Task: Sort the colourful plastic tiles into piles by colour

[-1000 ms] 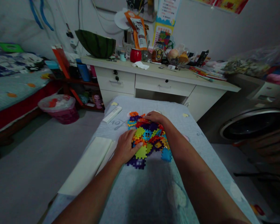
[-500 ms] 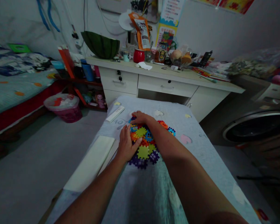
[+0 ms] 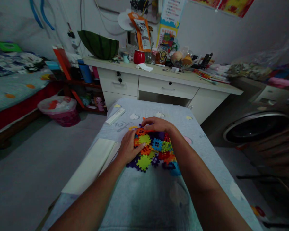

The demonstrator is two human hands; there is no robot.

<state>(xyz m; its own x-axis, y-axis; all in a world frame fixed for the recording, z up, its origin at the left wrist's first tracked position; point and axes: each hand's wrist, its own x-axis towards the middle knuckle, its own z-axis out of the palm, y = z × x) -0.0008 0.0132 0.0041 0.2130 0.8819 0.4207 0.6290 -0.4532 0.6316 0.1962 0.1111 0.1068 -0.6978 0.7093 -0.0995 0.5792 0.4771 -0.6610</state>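
A heap of small plastic interlocking tiles [image 3: 154, 150] in orange, green, blue, purple and red lies on a pale blue cloth-covered table [image 3: 144, 199]. My left hand [image 3: 129, 148] lies flat against the heap's left side, fingers stretched over the tiles. My right hand [image 3: 156, 124] curves over the heap's far edge, fingers bent down onto the pieces, my forearm hemming the pile in on the right. Neither hand lifts a tile.
A white flat box [image 3: 91, 166] lies left of the heap, a white remote-like bar [image 3: 115, 116] farther back. Beyond stands a cluttered desk [image 3: 163, 80] with half a watermelon [image 3: 98, 46]. A bed is at the left, a pink bin [image 3: 60, 110] on the floor, a washing machine [image 3: 255, 128] right.
My right hand swept left across the back of the heap, then drew back toward the middle. The tiles are bunched closer between both hands. My left hand barely moved.
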